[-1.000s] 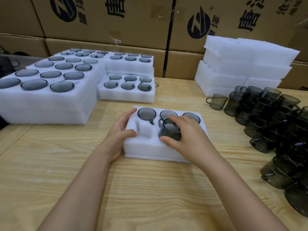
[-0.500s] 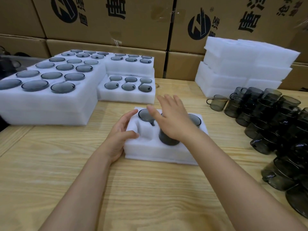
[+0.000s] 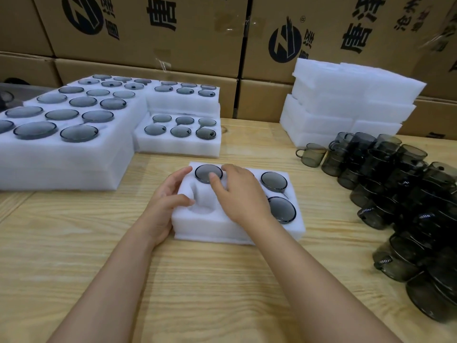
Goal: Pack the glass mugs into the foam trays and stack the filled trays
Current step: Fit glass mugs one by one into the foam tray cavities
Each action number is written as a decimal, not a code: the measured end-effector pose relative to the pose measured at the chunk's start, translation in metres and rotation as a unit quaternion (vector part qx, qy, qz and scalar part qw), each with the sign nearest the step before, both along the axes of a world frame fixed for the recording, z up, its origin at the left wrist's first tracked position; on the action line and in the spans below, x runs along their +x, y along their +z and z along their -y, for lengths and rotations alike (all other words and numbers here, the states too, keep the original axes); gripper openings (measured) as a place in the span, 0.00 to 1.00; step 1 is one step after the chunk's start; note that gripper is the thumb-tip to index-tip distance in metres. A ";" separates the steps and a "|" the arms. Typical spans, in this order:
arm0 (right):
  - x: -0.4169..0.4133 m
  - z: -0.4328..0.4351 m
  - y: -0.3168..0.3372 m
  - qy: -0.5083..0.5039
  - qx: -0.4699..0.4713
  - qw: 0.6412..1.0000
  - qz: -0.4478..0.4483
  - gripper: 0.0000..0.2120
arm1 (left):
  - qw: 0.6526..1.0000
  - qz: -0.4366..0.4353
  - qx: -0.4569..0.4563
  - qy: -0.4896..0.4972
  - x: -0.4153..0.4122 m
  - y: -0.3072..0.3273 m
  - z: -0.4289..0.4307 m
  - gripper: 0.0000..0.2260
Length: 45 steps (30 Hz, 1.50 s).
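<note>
- Gripping the tray (image 3: 237,226) at its left edge with the left hand (image 3: 163,204): thumb on top, fingers curled round the far-left corner, presumably to stop light foam skidding on the worktop (image 3: 197,280).
- Laying the right hand (image 3: 239,194) loosely spread across the tray's middle, thumb tip pressing the far-left mug (image 3: 207,173); reads as seating it flush in its pocket.
- Seated along the tray's right side: two right-side mugs (image 3: 274,181), base up, level with the foam top. Cannot tell the contents of the middle pockets under the right hand.
- Left open at the tray's near-left: one empty pocket (image 3: 202,204), round with a side notch, probably for a handle; so at least one mug short of full.
- Foam: white, soft, faintly fibrous, thick-walled, cut to keep each piece apart from its neighbour.
- Glass: smoky grey, see-through, smooth, cylindrical with small loop handles; hard and brittle, hence the padding.
- Heaped right of the tray, within easy reach of the right hand: loose mugs (image 3: 395,181), some tipped over.
- Beyond the tray to the left: filled trays (image 3: 69,134) in stacks. Beyond it to the right: blank foam (image 3: 346,102). Behind both: printed cartons (image 3: 148,33).
</note>
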State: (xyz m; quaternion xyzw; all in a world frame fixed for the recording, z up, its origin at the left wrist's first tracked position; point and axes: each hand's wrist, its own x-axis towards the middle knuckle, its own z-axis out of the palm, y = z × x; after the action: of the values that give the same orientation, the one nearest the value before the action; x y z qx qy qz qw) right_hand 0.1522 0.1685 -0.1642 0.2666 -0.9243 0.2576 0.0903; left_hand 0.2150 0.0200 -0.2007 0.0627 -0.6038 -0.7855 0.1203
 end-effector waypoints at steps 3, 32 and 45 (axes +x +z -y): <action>0.018 -0.013 0.003 0.017 -0.141 0.987 -0.071 0.11 | 0.996 0.012 0.072 0.046 -0.002 0.003 0.001 0.25; 0.004 -0.166 0.004 -0.308 0.177 0.934 -0.032 0.17 | 0.975 0.029 0.201 0.087 -0.005 0.008 0.004 0.19; 0.028 -0.155 -0.008 -0.259 0.120 0.956 0.063 0.14 | 0.972 0.030 0.213 0.097 -0.004 0.008 0.004 0.19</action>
State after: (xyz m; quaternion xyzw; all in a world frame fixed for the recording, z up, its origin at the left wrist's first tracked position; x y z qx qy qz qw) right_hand 0.1807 0.3236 -0.1727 0.0100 -0.9896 0.1288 0.0624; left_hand 0.2111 0.0156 -0.1925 0.1686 -0.4171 -0.8783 0.1620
